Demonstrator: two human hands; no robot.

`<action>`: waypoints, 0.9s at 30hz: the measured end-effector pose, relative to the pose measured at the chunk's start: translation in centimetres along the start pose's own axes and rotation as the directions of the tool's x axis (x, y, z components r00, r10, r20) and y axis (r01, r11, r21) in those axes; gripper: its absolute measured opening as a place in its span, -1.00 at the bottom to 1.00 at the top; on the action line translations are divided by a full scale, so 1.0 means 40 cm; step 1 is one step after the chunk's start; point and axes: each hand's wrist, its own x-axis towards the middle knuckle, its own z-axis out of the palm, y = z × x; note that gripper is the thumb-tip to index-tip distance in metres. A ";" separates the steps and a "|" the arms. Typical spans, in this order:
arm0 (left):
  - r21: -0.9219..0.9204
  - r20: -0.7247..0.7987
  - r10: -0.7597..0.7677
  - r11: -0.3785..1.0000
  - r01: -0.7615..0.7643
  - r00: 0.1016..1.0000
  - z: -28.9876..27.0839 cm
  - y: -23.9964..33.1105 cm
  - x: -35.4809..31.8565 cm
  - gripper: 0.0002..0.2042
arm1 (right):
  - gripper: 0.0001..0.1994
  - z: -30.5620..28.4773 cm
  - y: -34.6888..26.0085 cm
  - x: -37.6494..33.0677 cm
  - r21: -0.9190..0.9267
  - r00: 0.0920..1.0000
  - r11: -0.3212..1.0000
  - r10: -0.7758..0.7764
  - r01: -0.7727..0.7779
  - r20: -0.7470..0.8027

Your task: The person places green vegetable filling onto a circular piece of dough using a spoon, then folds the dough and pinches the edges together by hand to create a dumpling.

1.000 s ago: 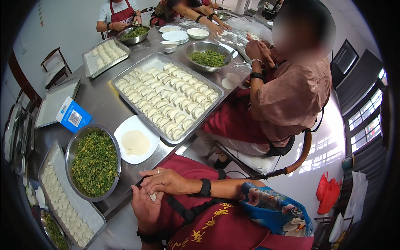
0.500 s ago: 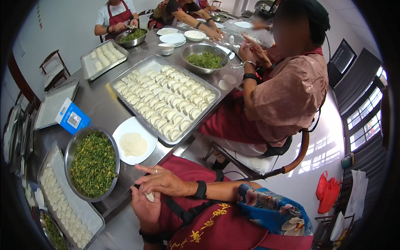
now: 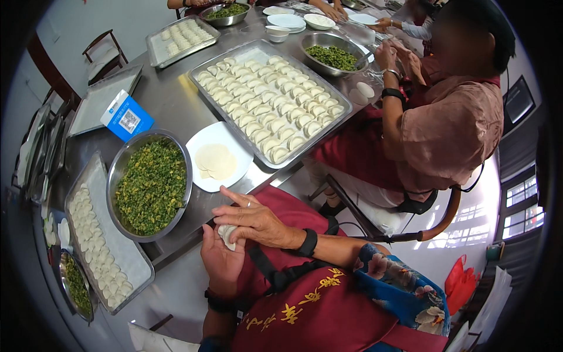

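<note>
My left hand [image 3: 221,258] cups a dumpling [image 3: 227,234] in its palm, and my right hand [image 3: 255,222] lies over it, fingers pinched on the dough edge: both closed on the dumpling, just near of the steel table [image 3: 170,105]. I judge this the sealing step. Next the finished piece wants a free spot on a tray; the long tray [image 3: 97,234] at my left is closest. Beyond it sit the bowl of green filling [image 3: 151,185] and the white plate of wrappers [image 3: 218,156].
</note>
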 end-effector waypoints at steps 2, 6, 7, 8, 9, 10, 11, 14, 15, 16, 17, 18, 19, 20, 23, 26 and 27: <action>-0.011 -0.008 -0.012 1.000 0.012 1.000 0.002 0.001 -0.001 -0.61 | -0.70 0.001 0.003 -0.003 0.021 1.000 1.000 0.010 -0.010 0.005; 0.040 -0.079 -0.009 0.999 0.012 0.997 0.040 -0.014 0.009 -0.62 | -0.69 -0.006 0.030 -0.010 -0.003 0.998 1.000 -0.017 0.017 0.053; 0.062 -0.088 0.007 0.998 -0.002 0.996 0.037 -0.013 0.010 -0.61 | -0.69 -0.006 0.030 -0.012 -0.002 0.998 1.000 -0.014 0.014 0.055; 0.083 -0.097 0.018 0.996 -0.009 0.995 0.031 -0.012 0.009 -0.60 | -0.69 -0.006 0.024 -0.011 -0.005 0.999 1.000 0.009 -0.009 0.047; 0.106 -0.102 0.025 0.994 -0.014 0.994 0.025 -0.012 0.012 -0.60 | -0.70 -0.009 0.014 -0.006 -0.011 0.999 0.999 0.030 -0.030 0.033; 0.116 -0.122 0.016 0.993 -0.002 0.992 0.025 -0.011 0.014 -0.59 | -0.70 -0.012 0.004 -0.003 -0.016 0.998 0.999 0.052 -0.051 0.020; 0.127 -0.142 0.008 0.992 0.010 0.990 0.028 -0.008 0.012 -0.58 | -0.69 -0.018 -0.001 -0.003 -0.072 0.998 0.996 0.052 -0.050 0.023; 0.247 -0.152 0.013 0.969 0.025 0.988 0.003 0.008 0.009 -0.50 | -0.68 -0.023 0.011 -0.011 -0.137 0.994 0.988 0.082 -0.073 0.068; 0.298 -0.153 0.010 0.954 0.037 0.988 0.010 0.011 0.008 -0.48 | -0.68 -0.025 0.014 -0.014 -0.142 0.991 0.987 0.091 -0.077 0.095; 0.349 -0.155 0.008 0.936 0.047 0.988 0.018 0.014 0.007 -0.45 | -0.68 -0.029 0.015 -0.017 -0.147 0.987 0.986 0.100 -0.082 0.123; 0.358 -0.160 -0.009 0.931 0.066 0.987 0.028 0.015 0.006 -0.46 | -0.68 -0.032 0.017 -0.019 -0.151 0.982 0.985 0.109 -0.085 0.152; 0.366 -0.168 -0.022 0.927 0.084 0.985 0.037 0.019 0.001 -0.47 | -0.68 -0.033 0.014 -0.019 -0.114 0.973 0.986 0.141 -0.121 0.183; 0.375 -0.177 -0.035 0.922 0.100 0.984 0.042 0.020 -0.001 -0.48 | -0.68 -0.034 0.010 -0.018 -0.078 0.961 0.984 0.172 -0.158 0.215; 0.380 -0.147 -0.052 0.919 0.105 0.988 0.040 0.023 0.000 -0.46 | -0.69 -0.035 0.007 -0.015 -0.043 0.947 0.980 0.200 -0.196 0.250; 0.394 -0.098 -0.089 0.911 0.121 0.991 0.035 0.030 -0.010 -0.43 | -0.73 -0.026 0.001 -0.009 0.169 0.934 0.948 0.212 -0.268 0.288; 0.396 -0.088 -0.109 0.908 0.135 0.990 0.053 0.030 -0.002 -0.38 | -0.79 -0.026 0.021 -0.016 0.277 0.949 0.928 0.178 -0.251 0.262; 0.394 -0.082 -0.115 0.909 0.138 0.990 0.043 0.033 0.001 -0.37 | -0.82 -0.026 0.022 -0.013 0.283 0.959 0.934 0.148 -0.216 0.243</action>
